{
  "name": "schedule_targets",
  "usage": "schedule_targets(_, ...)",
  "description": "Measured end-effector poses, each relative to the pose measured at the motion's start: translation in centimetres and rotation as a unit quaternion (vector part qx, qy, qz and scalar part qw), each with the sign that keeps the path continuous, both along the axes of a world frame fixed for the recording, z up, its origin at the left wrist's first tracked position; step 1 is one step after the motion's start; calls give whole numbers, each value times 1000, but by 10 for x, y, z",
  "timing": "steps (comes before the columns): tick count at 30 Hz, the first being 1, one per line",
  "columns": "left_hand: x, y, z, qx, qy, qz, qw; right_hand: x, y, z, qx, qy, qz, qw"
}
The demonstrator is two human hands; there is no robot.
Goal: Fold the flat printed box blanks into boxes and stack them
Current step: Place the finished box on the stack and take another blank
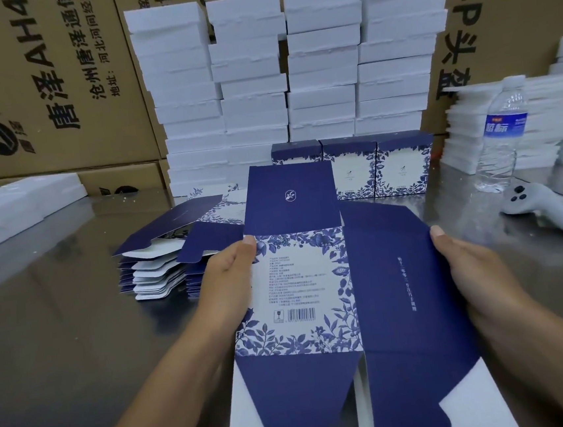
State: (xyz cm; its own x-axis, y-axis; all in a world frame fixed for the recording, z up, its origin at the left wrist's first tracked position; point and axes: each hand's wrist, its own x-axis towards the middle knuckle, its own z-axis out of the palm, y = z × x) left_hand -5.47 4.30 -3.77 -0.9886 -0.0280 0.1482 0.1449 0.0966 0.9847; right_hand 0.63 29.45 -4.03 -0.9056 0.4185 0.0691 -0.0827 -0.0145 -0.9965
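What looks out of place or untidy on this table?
A white handheld controller lies on the steel table near the water bottle; it has no part in box folding. The pile of flat blanks on the left is fanned out, top sheets lifted. The box blank between left hand and right hand looks undamaged.

Bare left hand (pixel 231 276), bare right hand (pixel 467 264); nails (pixel 250 240) short.

left: blank stack (pixel 161 269) | right: bottle (pixel 501 137), controller (pixel 548 210)
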Motion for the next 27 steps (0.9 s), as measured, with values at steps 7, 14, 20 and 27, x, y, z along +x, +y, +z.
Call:
schedule_targets(7,-5,0,-4,35,-12,18,999,-1,-2,1,57,-18,-17,998)
schedule_targets(14,-4,4,-5,23,-15,-21,999,-1,6,1,59,-9,-49,997)
schedule_targets(20,-3,0,-4,9,28,4,1000,0,2,-1,33,-5,-20,999)
schedule_targets(27,-6,2,-4,39,22,34,998,2,-1,2,47,7,4,999)
